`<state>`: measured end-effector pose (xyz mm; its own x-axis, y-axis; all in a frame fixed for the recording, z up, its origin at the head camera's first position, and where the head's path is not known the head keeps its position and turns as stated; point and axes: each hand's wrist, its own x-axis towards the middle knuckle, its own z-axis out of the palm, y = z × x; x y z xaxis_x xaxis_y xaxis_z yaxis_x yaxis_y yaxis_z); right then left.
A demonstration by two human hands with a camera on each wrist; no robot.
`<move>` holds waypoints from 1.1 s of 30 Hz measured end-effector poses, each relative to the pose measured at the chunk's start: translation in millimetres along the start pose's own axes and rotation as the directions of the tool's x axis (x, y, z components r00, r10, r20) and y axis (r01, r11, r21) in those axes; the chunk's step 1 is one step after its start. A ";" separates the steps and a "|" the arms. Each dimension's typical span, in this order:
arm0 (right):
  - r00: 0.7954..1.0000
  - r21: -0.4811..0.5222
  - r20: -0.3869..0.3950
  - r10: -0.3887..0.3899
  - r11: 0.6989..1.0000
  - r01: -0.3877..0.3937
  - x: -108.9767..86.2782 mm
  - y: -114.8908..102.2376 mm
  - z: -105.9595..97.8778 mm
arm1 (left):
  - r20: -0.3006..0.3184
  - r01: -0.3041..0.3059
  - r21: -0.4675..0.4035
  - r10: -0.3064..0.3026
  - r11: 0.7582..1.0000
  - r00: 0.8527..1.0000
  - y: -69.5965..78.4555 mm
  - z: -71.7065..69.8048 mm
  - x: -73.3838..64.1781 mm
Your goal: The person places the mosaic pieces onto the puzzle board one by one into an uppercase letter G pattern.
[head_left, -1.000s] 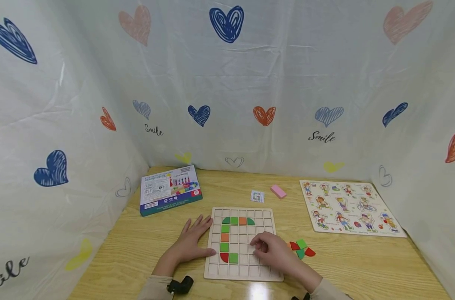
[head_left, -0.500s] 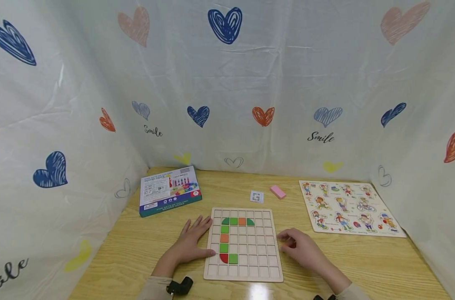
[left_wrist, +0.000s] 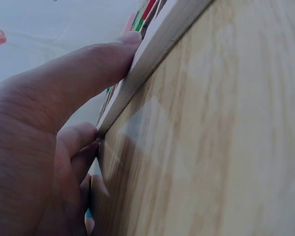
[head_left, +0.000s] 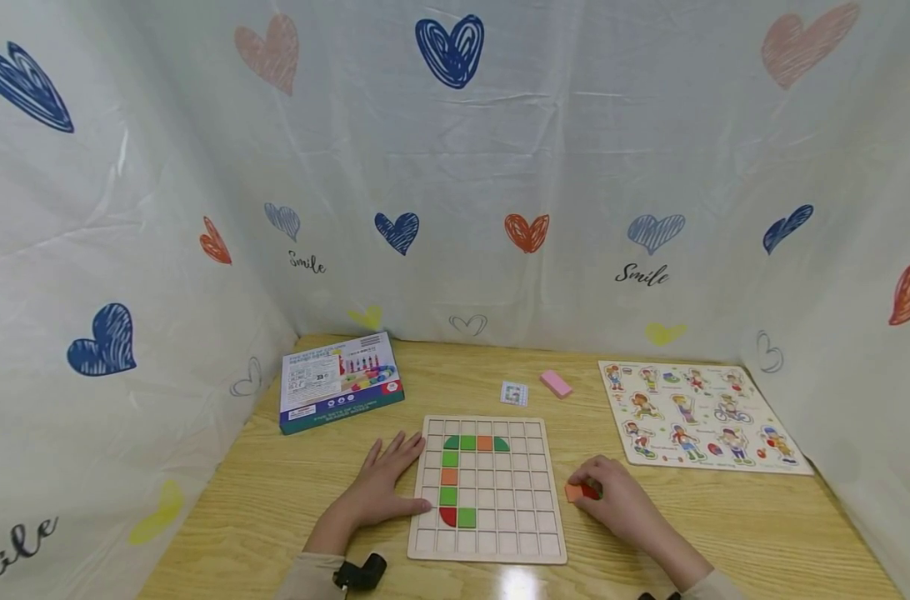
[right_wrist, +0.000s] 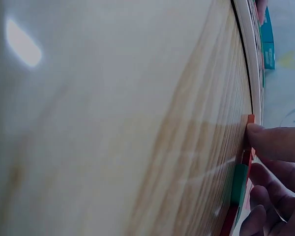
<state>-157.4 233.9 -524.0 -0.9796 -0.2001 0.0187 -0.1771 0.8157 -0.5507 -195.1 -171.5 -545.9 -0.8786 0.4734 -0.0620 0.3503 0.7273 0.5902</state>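
A wooden grid board (head_left: 509, 500) lies flat on the table. Set in its squares is a C-like line of thin tiles, among them green squares (head_left: 450, 496), orange squares (head_left: 449, 477) and a red quarter-round (head_left: 448, 517). My left hand (head_left: 380, 483) rests spread at the board's left edge, thumb and fingertips touching it. Right of the board, my right hand (head_left: 612, 504) pinches a loose orange square tile (head_left: 573, 492) by its edge. Under that hand lie red and green tiles (right_wrist: 239, 183), mostly hidden from the head view.
Behind the board are a small pattern card (head_left: 514, 393) and a pink block (head_left: 556, 383). A boxed bead set (head_left: 341, 382) stands back left. A picture puzzle board (head_left: 702, 417) lies to the right. A heart-printed curtain (head_left: 455, 167) encloses the table.
My right hand has moved from over the board rightward to the loose tiles, and its thumb and finger now take hold of the orange one. The left hand stays put.
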 end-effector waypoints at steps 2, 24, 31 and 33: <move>1.000 0.004 -0.002 0.002 1.000 -0.002 0.9 0.8 0.5 | 0.001 -0.002 0.001 0.002 1.000 1.000 -0.3 0.3 0.2; 0.998 0.213 -0.023 -0.061 0.975 0.064 6.7 -1.8 4.3 | -0.001 -0.002 0.002 0.002 1.000 1.000 -2.5 1.8 0.7; 0.995 0.286 0.003 -0.101 0.953 0.096 8.9 -10.9 7.0 | -0.003 -0.006 0.007 0.006 1.000 1.000 -1.7 1.2 0.4; 0.994 0.303 0.020 -0.109 0.948 0.098 9.2 -14.9 8.8 | -0.003 -0.006 0.007 0.006 1.000 1.000 -1.6 1.2 0.4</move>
<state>-162.9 215.1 -523.0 -0.9523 -0.2989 0.0620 -0.2352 0.5890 -0.7731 -195.6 -171.8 -547.9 -0.8778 0.4758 -0.0561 0.3574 0.7282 0.5848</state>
